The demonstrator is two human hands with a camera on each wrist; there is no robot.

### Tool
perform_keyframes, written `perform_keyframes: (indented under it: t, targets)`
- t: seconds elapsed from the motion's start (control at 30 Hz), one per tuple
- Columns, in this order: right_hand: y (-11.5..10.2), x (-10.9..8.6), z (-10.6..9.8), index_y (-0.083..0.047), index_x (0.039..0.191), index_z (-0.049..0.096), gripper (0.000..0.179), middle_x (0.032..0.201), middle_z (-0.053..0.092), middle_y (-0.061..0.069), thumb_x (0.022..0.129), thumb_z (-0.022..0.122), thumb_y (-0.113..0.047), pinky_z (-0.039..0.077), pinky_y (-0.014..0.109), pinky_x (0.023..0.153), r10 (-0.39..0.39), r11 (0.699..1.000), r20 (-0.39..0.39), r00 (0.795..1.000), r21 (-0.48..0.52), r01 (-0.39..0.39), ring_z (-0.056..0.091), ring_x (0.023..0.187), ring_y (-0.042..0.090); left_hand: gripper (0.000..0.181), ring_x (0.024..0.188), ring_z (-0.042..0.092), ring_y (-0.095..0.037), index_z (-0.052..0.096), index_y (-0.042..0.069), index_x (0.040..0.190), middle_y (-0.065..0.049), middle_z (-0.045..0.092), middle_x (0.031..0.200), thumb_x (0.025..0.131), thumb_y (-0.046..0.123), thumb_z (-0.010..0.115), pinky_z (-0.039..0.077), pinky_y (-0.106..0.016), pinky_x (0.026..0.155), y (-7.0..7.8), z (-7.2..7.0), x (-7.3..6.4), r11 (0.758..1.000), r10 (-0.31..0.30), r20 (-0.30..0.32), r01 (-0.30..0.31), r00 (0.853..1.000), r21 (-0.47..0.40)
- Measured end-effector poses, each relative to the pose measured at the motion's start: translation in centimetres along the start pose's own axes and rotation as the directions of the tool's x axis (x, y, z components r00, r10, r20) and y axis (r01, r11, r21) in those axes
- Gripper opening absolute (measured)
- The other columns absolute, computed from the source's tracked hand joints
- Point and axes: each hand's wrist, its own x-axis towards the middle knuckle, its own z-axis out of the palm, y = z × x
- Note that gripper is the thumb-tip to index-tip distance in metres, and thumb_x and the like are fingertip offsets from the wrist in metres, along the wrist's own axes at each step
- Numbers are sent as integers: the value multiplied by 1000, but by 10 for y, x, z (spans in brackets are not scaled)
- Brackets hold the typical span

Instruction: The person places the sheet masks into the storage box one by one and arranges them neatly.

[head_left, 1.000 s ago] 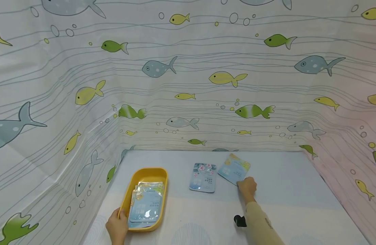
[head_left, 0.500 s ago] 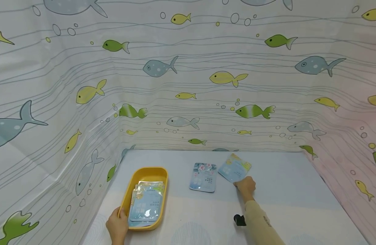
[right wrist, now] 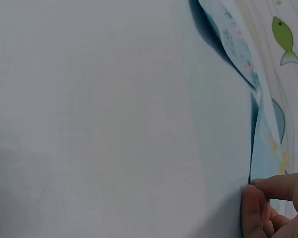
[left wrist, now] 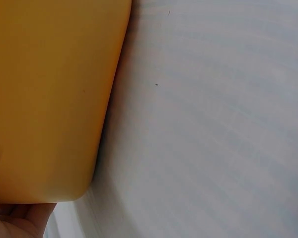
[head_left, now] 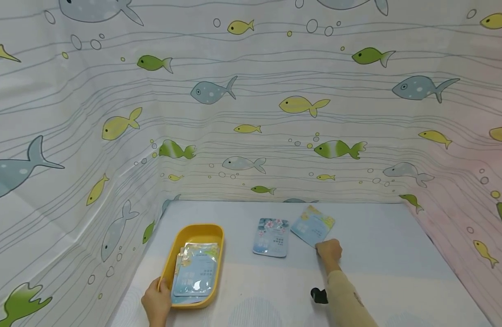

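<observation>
My left hand (head_left: 156, 302) grips the left rim of a yellow plastic basket (head_left: 217, 290); in the left wrist view the basket's outer wall (left wrist: 54, 99) fills the upper left, fingers against its lower end. Inside lie several light-blue sheet mask packets (head_left: 197, 268), overlapping. My right hand (head_left: 330, 252) pinches the near corner of a blue and yellow sheet mask packet (head_left: 312, 225) lying turned at an angle on the table. In the right wrist view, thumb and forefinger meet at that packet's edge (right wrist: 265, 153). Left of it lies a blue packet with pink flowers (head_left: 271, 237).
A white table (head_left: 373, 245) carries everything. Fish-printed sheeting (head_left: 255, 68) rises behind it and along both sides. A small black object (head_left: 318, 295) sits by the right sleeve (head_left: 349, 297).
The right hand shifts very slightly at the packet's corner. The left hand, the basket and the flowered packet stay where they are.
</observation>
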Motion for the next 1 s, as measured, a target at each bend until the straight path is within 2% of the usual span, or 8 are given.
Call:
perform_keyframes:
  t: [0.23, 0.37, 0.47, 0.7, 0.87, 1.0]
  targets:
    - [-2, -9, 9, 16, 99, 53, 40, 96, 59, 33, 82, 68, -17, 48, 48, 73, -68, 998, -5, 998, 0, 68, 59, 89, 46, 23, 88, 54, -58, 59, -17, 101, -37, 60, 97, 89, 0, 51, 40, -60, 77, -1, 0, 0, 999, -20, 13, 20, 1000, 28]
    - [-7, -15, 10, 17, 99, 55, 41, 95, 61, 33, 83, 68, -18, 51, 48, 69, -123, 990, -4, 992, -63, 123, 61, 86, 46, 22, 89, 55, -58, 59, -17, 101, -37, 60, 97, 89, -1, 51, 41, -61, 78, 0, 0, 0, 1000, -14, 10, 14, 1000, 25]
    - [-10, -16, 11, 17, 99, 56, 39, 95, 62, 34, 81, 69, -15, 51, 50, 69, -133, 989, -22, 991, -74, 131, 62, 86, 47, 22, 88, 55, -57, 59, -17, 101, -37, 60, 97, 89, -1, 51, 42, -61, 78, 0, -1, 0, 1000, -8, 2, 8, 1000, 21]
    - [-13, -12, 13, 17, 102, 54, 42, 102, 59, 35, 72, 74, -6, 48, 53, 78, -59, 998, -49, 997, 6, 59, 58, 96, 50, 22, 88, 55, -58, 59, -17, 100, -37, 60, 97, 89, 0, 51, 41, -61, 78, -1, -2, 2, 1000, -3, -12, 3, 1000, 20]
    - [-10, -9, 14, 17, 99, 53, 41, 100, 59, 35, 69, 72, -3, 47, 52, 81, -22, 999, -49, 999, 40, 24, 58, 96, 49, 22, 89, 54, -58, 58, -18, 101, -38, 60, 97, 89, -1, 51, 41, -61, 78, 1, -3, 0, 999, -21, 16, 21, 1000, 28]
    - [-7, -8, 14, 18, 99, 53, 40, 99, 59, 35, 69, 69, -2, 47, 51, 81, 8, 997, -41, 999, 78, -5, 57, 94, 48, 22, 87, 54, -58, 59, -17, 101, -37, 60, 97, 88, -1, 52, 41, -61, 77, 1, -2, -1, 1000, -15, 11, 15, 1000, 25]
